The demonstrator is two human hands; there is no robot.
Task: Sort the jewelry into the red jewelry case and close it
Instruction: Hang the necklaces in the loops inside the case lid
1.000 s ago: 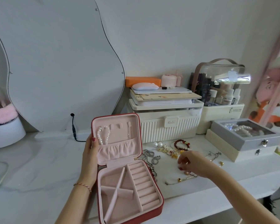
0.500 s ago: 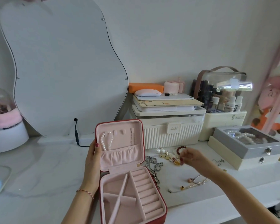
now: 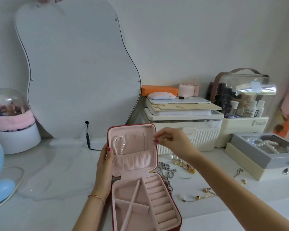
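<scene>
The red jewelry case [image 3: 145,189] lies open on the white desk [image 3: 48,189], its long axis running from the near edge away toward the wall, base nearest the person and lid [image 3: 132,147] standing upright at the far end with its pink lining facing the camera. In the lid, a pearl bracelet [image 3: 118,146] hangs from a hook at the left, its lower end tucked into the gathered pocket [image 3: 133,160]. The base holds a row of ring rolls [image 3: 160,199] along its right side and divided compartments [image 3: 132,204] on the left; nothing shows inside them. The left hand [image 3: 105,165] grips the lid's left edge, thumb on the lining. The right hand [image 3: 172,140] is at the lid's upper right edge, its fingers [image 3: 156,140] pinched on something small that cannot be made out. To the right of the case, loose on the desk, lie a silver chain [image 3: 167,170], pearl earrings [image 3: 173,157], gold pieces [image 3: 188,168] and a beaded strand [image 3: 198,195]. Farther right, a grey glass-lidded box [image 3: 264,157] holds pearl strands [image 3: 265,145], resting on a cream box [image 3: 240,164].
</scene>
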